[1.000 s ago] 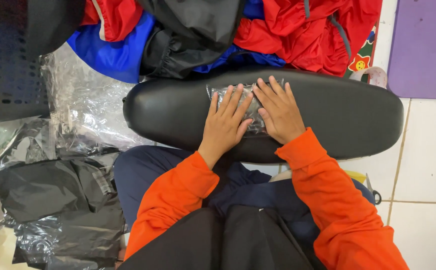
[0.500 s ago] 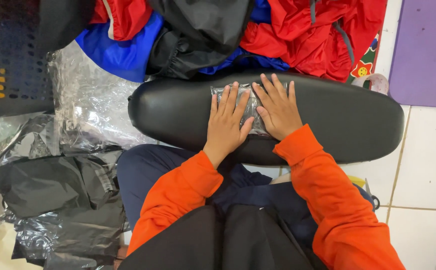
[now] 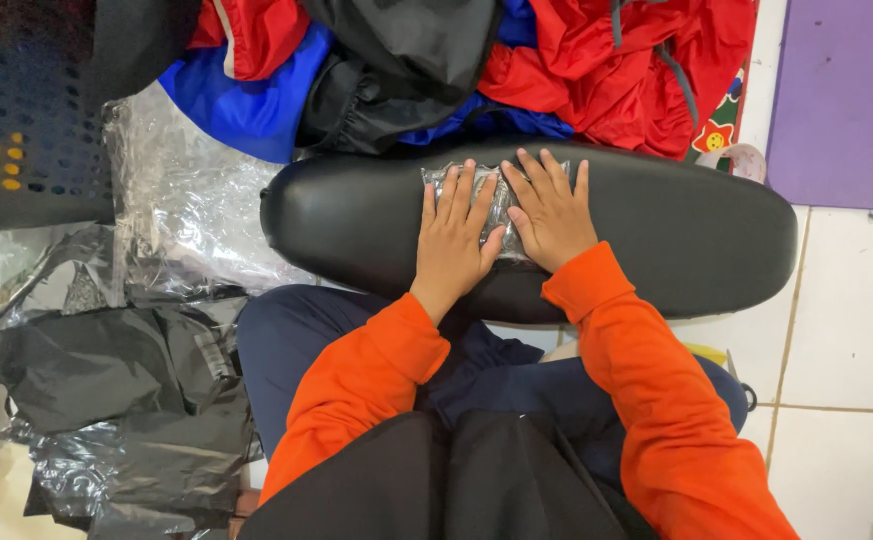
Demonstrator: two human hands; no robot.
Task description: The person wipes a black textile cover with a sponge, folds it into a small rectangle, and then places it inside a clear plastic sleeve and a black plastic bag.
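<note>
So the person is sitting with both palms pressing flat on one small clear plastic-wrapped dark packet, which is lying on top of a long black padded vinyl cushion. The left hand is covering the packet's left half, the right hand its right half, fingers spread and stretched out, not curled around anything, thumbs nearly meeting in the middle. Only a strip of the packet is peeking out between and above the fingers.

Room-wise: the cushion is running well past both hands, more to the right than to the left. Straight beyond the fingertips the far edge is getting crowded by a pile of red, blue and black jackets, so barely any free space there. Left of the left hand one crinkly clear plastic sheet is spreading off the cushion's end, with a heap of black plastic bags nearer the person. Right of the right hand there are white floor tiles and one purple mat.
</note>
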